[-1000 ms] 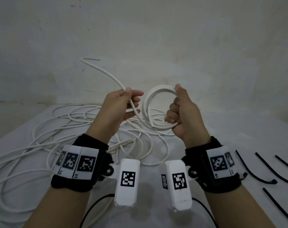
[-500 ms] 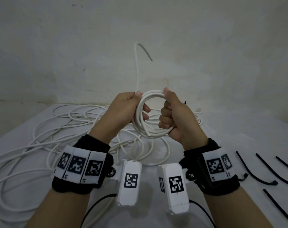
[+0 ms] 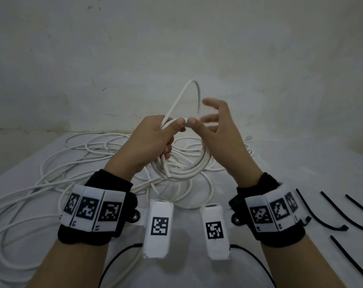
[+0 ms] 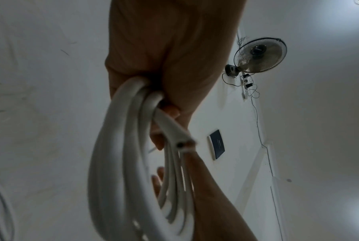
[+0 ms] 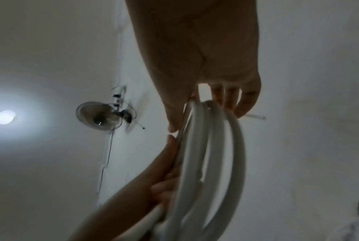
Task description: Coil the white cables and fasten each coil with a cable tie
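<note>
My left hand (image 3: pixel 166 140) grips a small coil of white cable (image 3: pixel 197 171) on its left side, held up above the table. The cable's free end (image 3: pixel 194 83) rises from that grip and arcs over to the right. My right hand (image 3: pixel 203 115) is at the coil's top right with fingers spread and blurred. Its thumb tip touches the top strand. In the left wrist view the strands (image 4: pixel 112 154) run out of my left fist, with a cut end (image 4: pixel 184 144) sticking out. In the right wrist view the coil (image 5: pixel 213 146) passes between my right thumb and straight fingers.
A tangle of loose white cable (image 3: pixel 51 169) covers the left and middle of the white table (image 3: pixel 301 163). Several black cable ties (image 3: pixel 332 213) lie on the table at the right. A plain wall stands close behind.
My right hand has let go of the coil and spread its fingers. My left hand now holds the coil alone, and the free end has swung over to the right.
</note>
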The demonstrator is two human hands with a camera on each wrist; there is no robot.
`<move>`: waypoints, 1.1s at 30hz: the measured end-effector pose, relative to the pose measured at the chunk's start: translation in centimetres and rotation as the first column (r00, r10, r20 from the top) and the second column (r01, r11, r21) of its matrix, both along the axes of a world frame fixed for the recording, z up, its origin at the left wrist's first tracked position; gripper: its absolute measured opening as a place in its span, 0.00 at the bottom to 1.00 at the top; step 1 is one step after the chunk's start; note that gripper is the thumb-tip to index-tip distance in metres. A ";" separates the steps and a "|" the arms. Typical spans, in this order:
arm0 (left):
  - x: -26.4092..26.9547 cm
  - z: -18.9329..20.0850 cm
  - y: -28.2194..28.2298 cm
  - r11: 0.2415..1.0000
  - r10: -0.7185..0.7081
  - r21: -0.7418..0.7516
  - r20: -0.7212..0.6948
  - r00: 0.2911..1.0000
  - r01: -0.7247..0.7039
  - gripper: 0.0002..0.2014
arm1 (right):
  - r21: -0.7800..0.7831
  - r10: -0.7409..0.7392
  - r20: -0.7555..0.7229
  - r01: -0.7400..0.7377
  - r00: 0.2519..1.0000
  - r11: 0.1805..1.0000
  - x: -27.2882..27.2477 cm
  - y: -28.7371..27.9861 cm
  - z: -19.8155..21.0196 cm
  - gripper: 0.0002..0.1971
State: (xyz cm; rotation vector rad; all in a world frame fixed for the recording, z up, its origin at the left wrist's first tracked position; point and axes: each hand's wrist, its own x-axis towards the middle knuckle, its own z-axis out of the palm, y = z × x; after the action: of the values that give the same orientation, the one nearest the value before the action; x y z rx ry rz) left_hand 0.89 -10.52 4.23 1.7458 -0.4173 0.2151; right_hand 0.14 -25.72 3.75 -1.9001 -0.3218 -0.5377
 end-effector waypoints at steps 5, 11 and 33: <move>-0.4 -0.1 0.4 0.979 -0.073 0.193 0.010 0.997 0.069 0.14 | -0.488 0.032 0.317 0.134 0.948 0.862 -0.5 -2.3 0.7 0.37; -0.3 -0.1 0.2 0.982 -0.030 0.191 0.060 0.998 0.018 0.11 | -0.544 0.054 0.255 0.097 0.965 0.834 -0.1 -2.4 0.2 0.16; 0.2 -1.5 -3.1 0.937 0.256 -0.288 0.190 0.948 -0.196 0.16 | 0.285 0.139 0.059 -0.150 0.989 0.947 0.3 -1.3 0.2 0.12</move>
State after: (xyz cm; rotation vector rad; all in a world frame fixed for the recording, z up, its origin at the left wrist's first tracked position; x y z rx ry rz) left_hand 1.08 -13.64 2.68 1.5058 -0.3301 0.6138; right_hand 0.40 -27.02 3.96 -1.5712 -0.3828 -0.4940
